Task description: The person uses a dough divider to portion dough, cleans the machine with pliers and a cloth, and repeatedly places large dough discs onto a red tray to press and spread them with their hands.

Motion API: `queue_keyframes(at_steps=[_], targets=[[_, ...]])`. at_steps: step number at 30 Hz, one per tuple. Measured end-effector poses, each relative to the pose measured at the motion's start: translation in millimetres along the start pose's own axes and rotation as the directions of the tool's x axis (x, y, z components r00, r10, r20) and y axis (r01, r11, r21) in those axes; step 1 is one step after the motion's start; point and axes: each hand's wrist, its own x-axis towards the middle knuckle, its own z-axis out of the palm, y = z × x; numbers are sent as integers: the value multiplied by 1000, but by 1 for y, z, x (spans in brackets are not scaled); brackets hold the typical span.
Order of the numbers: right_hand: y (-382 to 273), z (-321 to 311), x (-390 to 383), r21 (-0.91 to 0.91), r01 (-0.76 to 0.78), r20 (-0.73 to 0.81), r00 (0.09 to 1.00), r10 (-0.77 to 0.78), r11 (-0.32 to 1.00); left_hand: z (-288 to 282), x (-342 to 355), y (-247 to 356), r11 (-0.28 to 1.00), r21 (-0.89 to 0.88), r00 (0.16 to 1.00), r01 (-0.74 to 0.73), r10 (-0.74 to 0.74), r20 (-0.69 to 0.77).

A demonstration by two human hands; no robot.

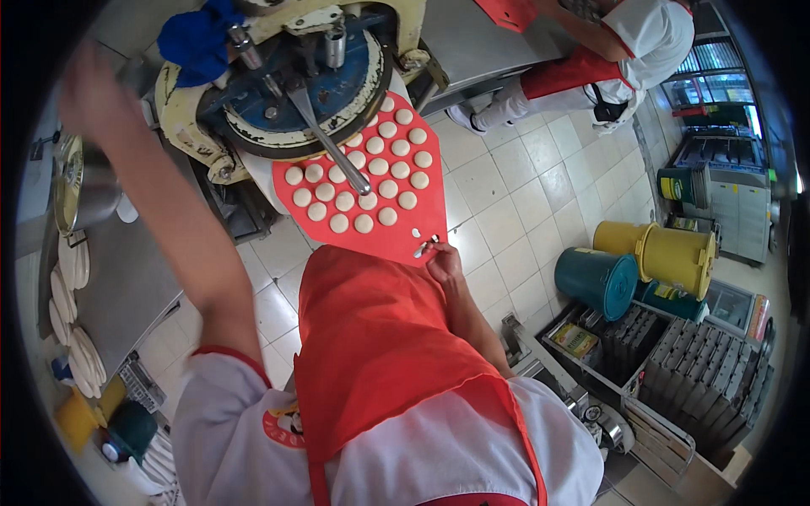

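Many round pale dough balls lie in rows on a red board (391,234), whose far part sits under the round head of a dough divider (287,97). The near corner of the board has cut-out grip holes, and my right hand (445,263) is closed on it there, with fingers in a hole. A metal lever (329,148) reaches from the blue and cream machine out over the dough balls. My left hand (99,94) is raised at the far left, beside the machine and apart from it. Motion smears its fingers. A blue cloth (196,44) hangs on the machine's frame.
Left, a metal worktable (118,282) bears a large pot (93,190) and stacked pale plates. A co-worker (624,63) in a red apron stands at the far right by a steel table with another red board (508,12). Yellow and green bins (595,282) and stacked trays (700,371) stand right.
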Motion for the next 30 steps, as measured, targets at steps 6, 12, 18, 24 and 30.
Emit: queue_keyframes(at_steps=[6, 12, 18, 24, 30], targets=[[-70, -8, -67, -102, -217, 66, 972, 225, 971, -149, -383, -111, 332, 699, 419, 633, -907, 51], [-152, -42, -93, -53, -170, 307, 935, 178, 984, -72, -491, 4, -392, -172, -232, 904, -787, 572], [-221, -68, -135, -218, -4, 382, 920, 89, 976, -28, -535, 51, -260, -232, -71, 937, -795, 603], [-260, -60, -155, -159, 127, 431, 901, -47, 979, 36, -525, 80, -304, -242, -12, 922, -644, 765], [-274, -43, -140, -35, 191, 437, 886, -157, 981, 100, -486, 102, -118, -183, 77, 976, -596, 799]])
